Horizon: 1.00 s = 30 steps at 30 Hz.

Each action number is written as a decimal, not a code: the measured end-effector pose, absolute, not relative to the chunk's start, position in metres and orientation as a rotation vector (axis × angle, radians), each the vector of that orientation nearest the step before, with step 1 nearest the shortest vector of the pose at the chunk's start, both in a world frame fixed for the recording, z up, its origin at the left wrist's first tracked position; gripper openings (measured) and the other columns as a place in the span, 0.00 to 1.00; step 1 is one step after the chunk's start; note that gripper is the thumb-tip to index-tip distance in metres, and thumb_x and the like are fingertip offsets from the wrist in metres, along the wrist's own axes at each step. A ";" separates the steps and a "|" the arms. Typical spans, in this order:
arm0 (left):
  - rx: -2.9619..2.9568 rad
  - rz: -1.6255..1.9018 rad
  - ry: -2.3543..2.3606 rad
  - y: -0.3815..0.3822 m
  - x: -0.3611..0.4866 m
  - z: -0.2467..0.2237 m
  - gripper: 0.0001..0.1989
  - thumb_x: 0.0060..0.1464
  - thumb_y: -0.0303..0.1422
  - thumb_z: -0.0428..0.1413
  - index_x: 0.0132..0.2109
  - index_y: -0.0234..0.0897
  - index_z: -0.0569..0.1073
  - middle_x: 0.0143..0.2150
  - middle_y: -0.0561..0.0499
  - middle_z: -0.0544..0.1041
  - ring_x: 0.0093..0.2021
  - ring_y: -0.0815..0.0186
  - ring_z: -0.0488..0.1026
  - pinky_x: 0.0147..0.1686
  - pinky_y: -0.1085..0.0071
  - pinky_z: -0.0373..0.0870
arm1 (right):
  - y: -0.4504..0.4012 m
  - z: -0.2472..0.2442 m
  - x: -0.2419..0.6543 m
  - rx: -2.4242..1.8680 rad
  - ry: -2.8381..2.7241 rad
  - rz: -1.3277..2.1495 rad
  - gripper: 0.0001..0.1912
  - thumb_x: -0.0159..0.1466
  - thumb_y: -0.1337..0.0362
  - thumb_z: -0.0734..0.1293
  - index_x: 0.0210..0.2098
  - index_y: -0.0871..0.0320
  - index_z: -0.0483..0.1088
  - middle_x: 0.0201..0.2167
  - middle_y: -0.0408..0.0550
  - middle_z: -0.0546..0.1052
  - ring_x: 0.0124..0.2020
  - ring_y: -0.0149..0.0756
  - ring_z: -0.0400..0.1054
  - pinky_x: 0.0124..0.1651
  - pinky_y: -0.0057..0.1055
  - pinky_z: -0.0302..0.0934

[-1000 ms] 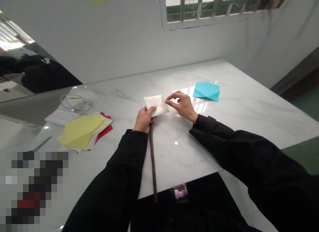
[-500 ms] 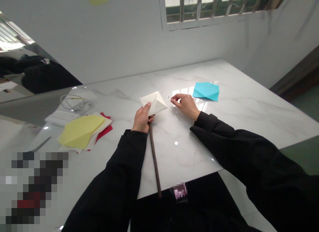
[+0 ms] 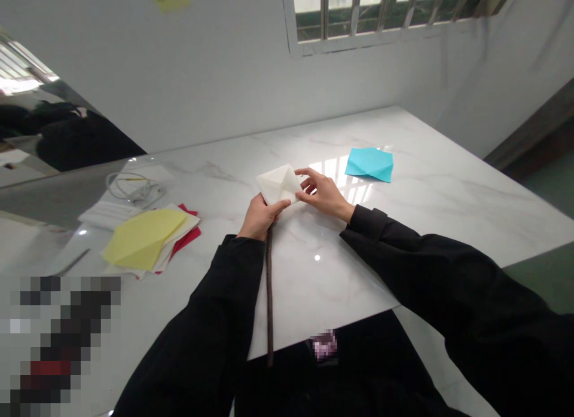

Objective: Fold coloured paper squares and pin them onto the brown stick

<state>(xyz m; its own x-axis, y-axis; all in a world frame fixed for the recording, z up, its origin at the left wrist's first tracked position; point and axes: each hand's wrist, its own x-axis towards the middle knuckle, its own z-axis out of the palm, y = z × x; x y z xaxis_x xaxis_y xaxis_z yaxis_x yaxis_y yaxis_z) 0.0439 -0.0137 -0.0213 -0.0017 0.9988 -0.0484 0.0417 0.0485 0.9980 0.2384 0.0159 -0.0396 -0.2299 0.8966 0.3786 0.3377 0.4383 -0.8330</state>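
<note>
A white sheet of folded paper [image 3: 277,179] with creases meeting near its middle is held above the table. My left hand [image 3: 259,218] grips its lower left side, thumb lying across the lower edge. The same hand holds a thin dark brown stick [image 3: 269,297], which hangs down past the table's front edge; its upper end is hidden by the hand and paper. At the paper's right corner my right hand [image 3: 323,195] has its thumb and index finger closed, the other fingers curled.
On the marble-patterned table [image 3: 359,250], a creased blue paper [image 3: 370,165] lies at right. To the left are a yellow folded paper [image 3: 142,238] over white and red sheets [image 3: 186,242], and a white coiled cable [image 3: 134,187]. A barred window [image 3: 381,14] is above.
My right hand has moved left onto the paper's right corner. My left thumb has slid toward the lower edge, and the stick's lower end has swung left.
</note>
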 end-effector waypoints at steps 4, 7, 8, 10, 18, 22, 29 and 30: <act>1.169 1.170 1.300 -0.011 0.045 -0.021 0.18 0.41 0.30 0.67 0.40 0.36 0.71 0.24 0.59 0.66 0.20 0.74 0.58 0.18 0.77 0.49 | 0.014 -0.039 0.238 -1.059 -1.795 0.710 0.34 0.58 0.69 0.68 0.64 0.55 0.65 0.38 0.43 0.80 0.31 0.33 0.75 0.40 0.32 0.71; 1.110 1.184 1.279 -0.010 0.046 -0.019 0.17 0.43 0.29 0.63 0.42 0.36 0.71 0.27 0.57 0.67 0.20 0.76 0.59 0.17 0.79 0.46 | 0.014 -0.040 0.237 -1.060 -1.807 0.694 0.39 0.56 0.70 0.67 0.67 0.56 0.61 0.40 0.44 0.80 0.32 0.34 0.74 0.40 0.32 0.71; 1.087 1.188 1.264 -0.010 0.047 -0.019 0.16 0.45 0.30 0.63 0.43 0.36 0.71 0.29 0.56 0.69 0.20 0.76 0.59 0.16 0.79 0.46 | 0.014 -0.040 0.237 -1.070 -1.806 0.688 0.39 0.56 0.70 0.67 0.67 0.56 0.61 0.40 0.45 0.80 0.32 0.34 0.74 0.40 0.32 0.71; 1.037 1.205 1.234 -0.010 0.047 -0.017 0.15 0.48 0.31 0.62 0.44 0.36 0.71 0.33 0.54 0.71 0.19 0.77 0.60 0.15 0.80 0.45 | 0.014 -0.039 0.237 -1.099 -1.796 0.681 0.38 0.56 0.69 0.67 0.67 0.56 0.61 0.39 0.44 0.80 0.32 0.35 0.74 0.41 0.32 0.70; 0.910 1.260 1.257 -0.008 0.046 -0.017 0.12 0.60 0.38 0.60 0.38 0.34 0.69 0.31 0.50 0.75 0.19 0.76 0.62 0.14 0.80 0.48 | 0.016 -0.033 0.238 -1.142 -1.712 0.716 0.12 0.67 0.66 0.60 0.46 0.56 0.73 0.32 0.43 0.81 0.35 0.35 0.76 0.45 0.32 0.68; 0.955 1.251 1.240 -0.010 0.046 -0.017 0.15 0.59 0.41 0.63 0.38 0.33 0.71 0.31 0.50 0.75 0.18 0.77 0.61 0.13 0.79 0.46 | 0.021 -0.038 0.239 -1.112 -1.637 0.820 0.13 0.71 0.58 0.62 0.33 0.56 0.71 0.30 0.45 0.81 0.31 0.33 0.73 0.38 0.29 0.68; 1.025 1.210 1.221 -0.012 0.043 -0.016 0.21 0.45 0.39 0.70 0.39 0.34 0.70 0.30 0.54 0.72 0.18 0.80 0.57 0.15 0.79 0.44 | 0.023 -0.036 0.236 -1.056 -1.324 1.189 0.07 0.65 0.61 0.69 0.36 0.57 0.69 0.28 0.42 0.78 0.26 0.29 0.73 0.30 0.25 0.67; 1.033 1.203 1.202 -0.011 0.042 -0.016 0.21 0.44 0.37 0.70 0.39 0.34 0.70 0.30 0.55 0.71 0.18 0.80 0.57 0.15 0.80 0.44 | 0.023 -0.035 0.235 -1.069 -1.273 1.223 0.07 0.64 0.62 0.70 0.36 0.57 0.68 0.27 0.41 0.77 0.26 0.29 0.73 0.30 0.24 0.67</act>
<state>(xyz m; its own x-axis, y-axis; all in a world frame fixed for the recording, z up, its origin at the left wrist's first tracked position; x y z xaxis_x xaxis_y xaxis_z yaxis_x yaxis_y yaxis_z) 0.0423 -0.0113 -0.0164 -0.0280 0.9935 -0.1104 -0.1113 0.1067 0.9880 0.2355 0.0227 -0.0348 -0.0775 0.9928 0.0910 -0.0513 0.0872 -0.9949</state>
